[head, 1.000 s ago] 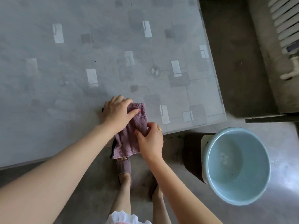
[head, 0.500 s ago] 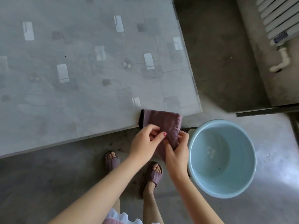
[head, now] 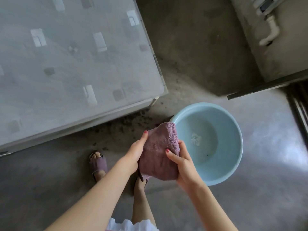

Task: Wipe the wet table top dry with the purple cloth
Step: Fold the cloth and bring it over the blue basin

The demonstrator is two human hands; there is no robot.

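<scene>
Step in hand: the wiping was paused; the purple cloth (head: 160, 152) was off the tabletop (head: 70, 64) and held up in front of the person, by the near rim of the light blue basin (head: 216, 179), judged to be a move to wring it out.
Cloth position: bunched between both hands above the concrete floor (head: 258, 197), its upper corner overlapping the basin's rim in this view; whether it touched the rim could not be told.
Left hand (head: 135, 154): fingers closed around the cloth's left edge, thumb up along the fabric.
Right hand (head: 181, 162): fingers wrapped over the cloth's right and lower edge, thumb pressed onto its face.
Tabletop: upper left of the view, well apart from the cloth, its patterned surface showing a dull sheen; which parts were wet or dry was too faint to tell.
Basin: on the floor just right of the hands, with what looked like a little water in the bottom.
Floor: dark spots scattered between the tabletop's corner and the basin, probably drips.
Next move calls for: carrying the cloth over the bowl, twisting both hands against each other so water falls inside and not on the floor, then taking the cloth to the tabletop again.
</scene>
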